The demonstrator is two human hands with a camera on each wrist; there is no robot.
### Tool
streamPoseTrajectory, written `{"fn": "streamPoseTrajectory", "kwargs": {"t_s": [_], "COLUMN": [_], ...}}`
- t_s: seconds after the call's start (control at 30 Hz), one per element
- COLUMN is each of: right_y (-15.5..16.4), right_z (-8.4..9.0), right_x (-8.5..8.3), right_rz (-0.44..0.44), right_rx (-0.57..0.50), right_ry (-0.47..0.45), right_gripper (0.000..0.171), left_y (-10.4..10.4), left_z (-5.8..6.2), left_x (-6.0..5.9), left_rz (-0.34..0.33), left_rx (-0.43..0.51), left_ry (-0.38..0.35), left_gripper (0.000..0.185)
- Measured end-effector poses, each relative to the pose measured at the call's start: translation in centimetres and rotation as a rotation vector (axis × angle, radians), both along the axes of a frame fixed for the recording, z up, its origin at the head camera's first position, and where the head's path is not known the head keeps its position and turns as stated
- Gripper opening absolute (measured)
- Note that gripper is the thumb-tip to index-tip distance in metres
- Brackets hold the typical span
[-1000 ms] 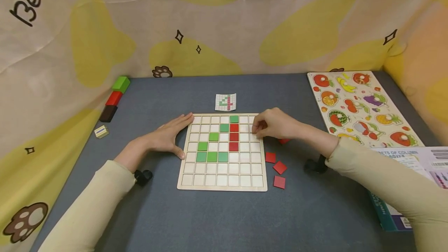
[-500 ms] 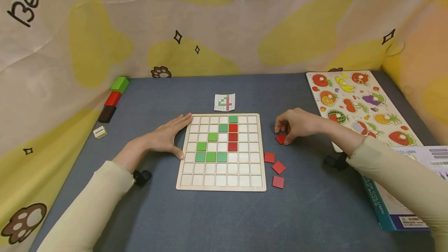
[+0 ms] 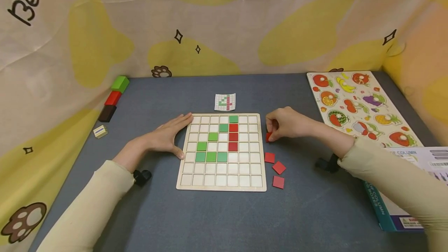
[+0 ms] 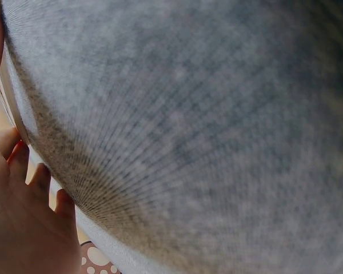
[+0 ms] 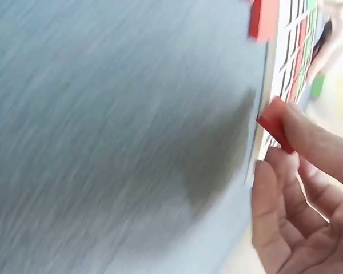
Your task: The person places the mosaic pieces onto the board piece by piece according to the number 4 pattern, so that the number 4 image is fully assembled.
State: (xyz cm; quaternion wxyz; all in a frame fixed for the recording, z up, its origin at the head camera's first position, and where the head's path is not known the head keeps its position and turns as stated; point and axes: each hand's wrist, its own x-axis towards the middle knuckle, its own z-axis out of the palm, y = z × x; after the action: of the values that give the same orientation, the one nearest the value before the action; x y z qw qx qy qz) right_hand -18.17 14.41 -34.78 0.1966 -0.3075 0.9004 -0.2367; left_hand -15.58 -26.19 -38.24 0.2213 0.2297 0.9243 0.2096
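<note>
A wooden grid board (image 3: 221,186) lies flat mid-table, with several green tiles and three red tiles set in its cells. The left hand (image 3: 162,137) rests along the board's left edge, thumb and fingers spread; the left wrist view shows its fingers (image 4: 43,177) touching that edge. Just off the board's right side, the right hand (image 3: 288,123) pinches a red tile (image 5: 277,123) between thumb and fingers, above the table. Three loose red tiles (image 3: 279,167) lie beside the board, nearer the person. Behind the board is a small printed pattern card (image 3: 225,102).
Green, red and black blocks (image 3: 113,98) line the left table edge, with a small pale striped block (image 3: 100,132) near them. On the right lie a fruit puzzle board (image 3: 364,108) and a box (image 3: 395,213) under the right forearm. A printed curtain (image 3: 210,18) hangs behind.
The right hand moved right from the board to a red tile on the table, pinched it, and came back left with it. The left hand stayed at the board's edge.
</note>
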Motion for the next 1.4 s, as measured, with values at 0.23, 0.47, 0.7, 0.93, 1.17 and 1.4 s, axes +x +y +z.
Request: {"fn": "streamPoseTrajectory", "kwargs": {"t_s": [0.23,0.47,0.7,0.93,1.17,1.4], "right_y": [-4.1,-7.6,-9.0,-9.3,-8.0,-3.8], "right_z": [-0.2,-0.8,-1.3,-1.7,-1.7,-1.3], "right_x": [1.8,3.2,4.2,4.5,4.2,2.5], "right_rz": [0.007,0.023,0.037,0.07,0.078,0.05], "right_rx": [-0.145,-0.176,-0.107,-0.083,-0.092,-0.097], "right_ry": [-0.017,-0.072,-0.001,0.075,0.063,0.022], "right_gripper": [0.021,0.014,0.013,0.018,0.018,0.013], "left_y": [0.2,0.2,0.3,0.2,0.1,0.1], "left_z": [0.0,0.0,0.0,0.2,0.1,0.1], "left_x": [-0.1,-0.1,-0.1,0.0,0.0,0.1], "left_rz": [0.004,0.002,0.003,0.002,0.001,-0.001], "left_rx": [-0.007,-0.006,-0.008,-0.003,-0.007,-0.006], "left_ry": [-0.003,0.004,0.0,0.002,-0.005,-0.006], "left_gripper": [0.131,0.132,0.131,0.131,0.131,0.13]}}
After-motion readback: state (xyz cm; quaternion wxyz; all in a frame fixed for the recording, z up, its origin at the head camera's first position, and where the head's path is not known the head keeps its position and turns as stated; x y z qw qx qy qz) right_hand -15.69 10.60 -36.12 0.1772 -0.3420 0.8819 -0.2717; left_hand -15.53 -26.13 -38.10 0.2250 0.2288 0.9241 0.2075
